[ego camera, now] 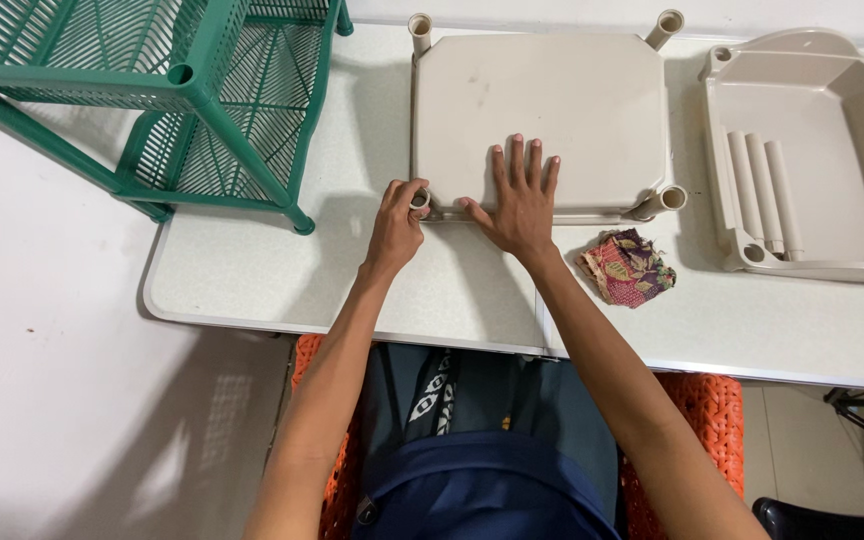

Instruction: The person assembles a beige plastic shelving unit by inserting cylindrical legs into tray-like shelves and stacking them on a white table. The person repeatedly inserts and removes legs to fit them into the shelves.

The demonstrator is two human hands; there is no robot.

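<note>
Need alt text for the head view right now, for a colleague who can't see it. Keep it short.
A person's right hand lies flat on an upturned beige plastic shelf tray, while the left hand grips the corner leg tube. On the white table stand a green rack, a patterned cloth and a second beige tray holding loose tubes.

A beige plastic shelf tray [542, 120] lies flat on the white bench [252, 270], with a short tube leg at each corner. The right hand [519, 205] rests palm-down on the tray's near edge, fingers spread. The left hand [397, 225] is closed around the near-left corner leg [419, 200]. A second beige tray [802, 100], holding three loose tubes [764, 190], lies to the right. A patterned cloth [628, 266] lies near the right forearm. A green plastic rack [152, 90] stands at the left.
</note>
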